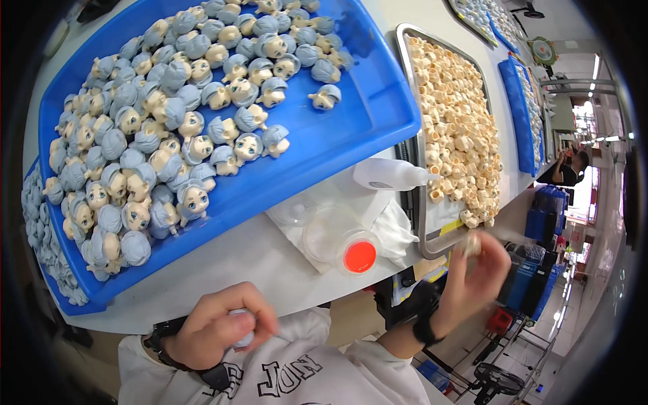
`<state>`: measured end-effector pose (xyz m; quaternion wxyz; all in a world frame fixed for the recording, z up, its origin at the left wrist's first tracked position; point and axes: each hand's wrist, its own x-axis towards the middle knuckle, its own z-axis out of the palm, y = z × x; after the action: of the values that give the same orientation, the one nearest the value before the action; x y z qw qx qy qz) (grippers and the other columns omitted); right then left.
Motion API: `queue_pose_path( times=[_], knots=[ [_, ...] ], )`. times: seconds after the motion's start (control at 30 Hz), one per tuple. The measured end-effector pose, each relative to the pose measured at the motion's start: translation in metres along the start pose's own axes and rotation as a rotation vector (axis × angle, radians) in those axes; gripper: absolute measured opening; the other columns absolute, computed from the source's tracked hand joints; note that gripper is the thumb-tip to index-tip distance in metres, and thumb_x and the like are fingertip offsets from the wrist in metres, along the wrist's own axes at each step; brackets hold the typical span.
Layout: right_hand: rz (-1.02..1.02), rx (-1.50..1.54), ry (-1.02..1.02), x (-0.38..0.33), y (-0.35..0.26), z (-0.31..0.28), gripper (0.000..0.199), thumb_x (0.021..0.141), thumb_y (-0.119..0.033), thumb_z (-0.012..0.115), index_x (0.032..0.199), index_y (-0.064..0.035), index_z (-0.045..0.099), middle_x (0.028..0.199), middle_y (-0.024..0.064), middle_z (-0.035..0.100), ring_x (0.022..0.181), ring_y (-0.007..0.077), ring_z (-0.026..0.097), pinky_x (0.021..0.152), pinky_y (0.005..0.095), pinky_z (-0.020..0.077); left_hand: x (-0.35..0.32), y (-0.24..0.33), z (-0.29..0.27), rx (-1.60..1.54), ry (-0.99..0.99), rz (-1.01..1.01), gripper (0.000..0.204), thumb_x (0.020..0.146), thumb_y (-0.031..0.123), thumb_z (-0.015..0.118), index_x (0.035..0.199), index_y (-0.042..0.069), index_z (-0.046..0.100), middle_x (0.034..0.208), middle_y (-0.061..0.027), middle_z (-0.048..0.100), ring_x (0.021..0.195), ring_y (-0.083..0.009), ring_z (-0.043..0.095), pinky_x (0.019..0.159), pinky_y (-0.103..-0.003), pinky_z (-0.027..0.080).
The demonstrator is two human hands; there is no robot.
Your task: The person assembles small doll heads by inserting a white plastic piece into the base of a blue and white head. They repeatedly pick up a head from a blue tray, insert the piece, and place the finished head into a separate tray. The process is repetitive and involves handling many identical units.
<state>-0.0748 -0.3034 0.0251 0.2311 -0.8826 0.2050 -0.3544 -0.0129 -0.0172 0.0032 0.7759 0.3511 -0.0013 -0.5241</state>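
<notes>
My left hand [212, 327] is closed around a small blue-grey doll hair piece [241, 331], mostly hidden by the fingers, near the table's front edge. Pinched in the fingertips of my right hand [469, 280] is a small cream doll face piece [472, 244], slightly blurred, at the near end of a metal tray [432, 248]. That tray holds many hollow cream pieces [455, 121]. On the left, a large blue bin [324, 162] contains many doll heads [196, 201] with blue-grey hair and painted eyes.
Between bin and tray lie a white squeeze bottle [388, 174], a round clear container with a red-orange centre [360, 256] and a crumpled white cloth [395, 233]. More blue-grey hair pieces [47, 223] fill a bin at far left. Another person [572, 169] is in the background at right.
</notes>
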Motion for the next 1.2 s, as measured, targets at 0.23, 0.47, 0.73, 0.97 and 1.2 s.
queue_pose_path(
  times=[0.23, 0.47, 0.73, 0.97, 1.2],
  knots=[
    [-0.54, 0.595, -0.447, -0.042, -0.08, 0.04, 0.015, 0.059, -0.004, 0.066, 0.073, -0.0019, 0.064, 0.07, 0.0083, 0.056, 0.05, 0.0153, 0.05, 0.044, 0.0221, 0.0368, 0.009, -0.002, 0.001, 0.28, -0.091, 0.101, 0.019, 0.086, 0.016, 0.053, 0.097, 0.0, 0.056, 0.086, -0.007, 0.058, 0.074, -0.0122, 0.053, 0.066, -0.025, 0.041],
    [-0.582, 0.483, -0.651, -0.033, -0.097, 0.031, 0.029, 0.058, -0.005, 0.065, 0.087, -0.003, 0.067, 0.076, 0.0062, 0.058, 0.058, 0.0158, 0.053, 0.046, 0.022, 0.0384, 0.012, 0.0, -0.001, 0.518, -0.146, 0.269, 0.029, 0.074, 0.017, 0.07, 0.095, 0.002, 0.056, 0.081, -0.0048, 0.058, 0.071, -0.0121, 0.055, 0.062, -0.024, 0.042],
    [-0.461, 0.5, -0.443, -0.045, -0.097, 0.041, 0.025, 0.059, -0.015, 0.072, 0.081, -0.0063, 0.066, 0.074, 0.0044, 0.06, 0.064, 0.0186, 0.054, 0.05, 0.0219, 0.0425, 0.006, -0.003, -0.003, 0.327, -0.164, 0.241, 0.032, 0.074, 0.015, 0.071, 0.099, 0.001, 0.055, 0.079, -0.0045, 0.059, 0.07, -0.0109, 0.055, 0.061, -0.024, 0.042],
    [-0.532, 0.636, -0.198, -0.051, -0.076, 0.046, 0.023, 0.064, -0.017, 0.071, 0.082, -0.0105, 0.059, 0.073, 0.0026, 0.052, 0.065, 0.0154, 0.049, 0.052, 0.0233, 0.0403, 0.009, 0.001, 0.003, 0.204, -0.012, 0.143, 0.041, 0.086, 0.033, 0.051, 0.105, -0.004, 0.049, 0.071, -0.008, 0.054, 0.058, -0.0107, 0.048, 0.052, -0.023, 0.038],
    [-0.48, 0.431, -0.361, -0.02, -0.055, 0.026, 0.035, 0.065, -0.006, 0.059, 0.097, 0.0066, 0.053, 0.073, 0.0126, 0.054, 0.061, 0.0204, 0.048, 0.054, 0.0285, 0.0361, 0.007, -0.002, 0.008, -0.002, 0.11, 0.067, 0.046, 0.089, 0.039, 0.04, 0.109, -0.002, 0.039, 0.067, -0.011, 0.052, 0.052, -0.01, 0.043, 0.048, -0.022, 0.035]
  ],
)
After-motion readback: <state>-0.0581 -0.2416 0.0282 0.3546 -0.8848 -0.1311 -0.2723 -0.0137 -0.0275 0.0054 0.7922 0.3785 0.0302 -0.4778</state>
